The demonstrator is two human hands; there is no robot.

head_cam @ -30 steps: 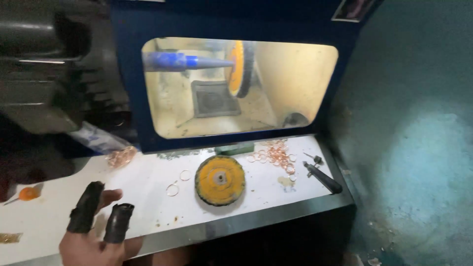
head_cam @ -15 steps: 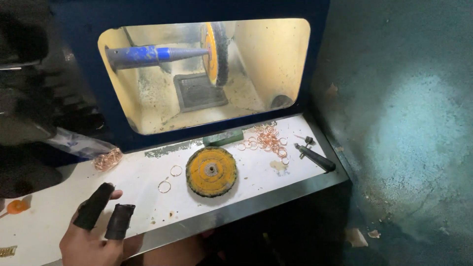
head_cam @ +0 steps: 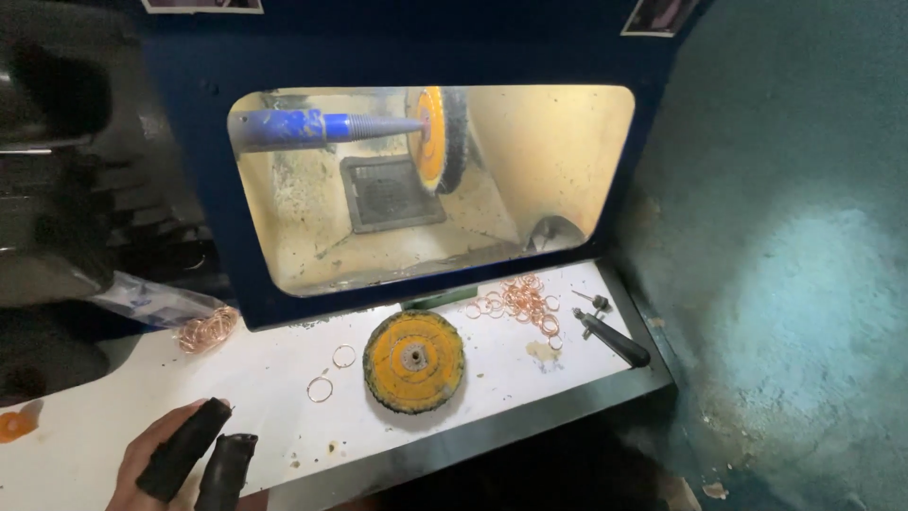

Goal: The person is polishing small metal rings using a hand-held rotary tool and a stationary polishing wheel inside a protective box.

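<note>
Hand (head_cam: pixel 184 464) with black finger guards, spread flat on the counter (head_cam: pixel 113 416), holding nothing.
Loose rings (head_cam: pixel 320 388) just beyond, by the yellow buffing disc (head_cam: pixel 413 360); a careless sweep could flick them off the edge. Mounted wheel (head_cam: pixel 437 137) behind could snag fingers.

1. The polishing cabinet (head_cam: pixel 208 189) stands behind the white shelf (head_cam: pixel 95 416); inside it a buffing wheel (head_cam: pixel 437 137) sits on the right end of a tapered spindle (head_cam: pixel 322 126), with a vent grille (head_cam: pixel 390 192) behind and below.
2. A loose buffing wheel (head_cam: pixel 413 360) lies flat at the middle of the shelf.
3. Two single rings (head_cam: pixel 331 372) lie just left of it.
4. A heap of rings (head_cam: pixel 518 301) lies to its right and behind, and a hand tool (head_cam: pixel 613 337) lies right of this heap.
5. A ring bundle (head_cam: pixel 206 329) lies far left, near a plastic bag (head_cam: pixel 151 299).
6. The left hand (head_cam: pixel 175 464) rests on the front left of the shelf.
</note>
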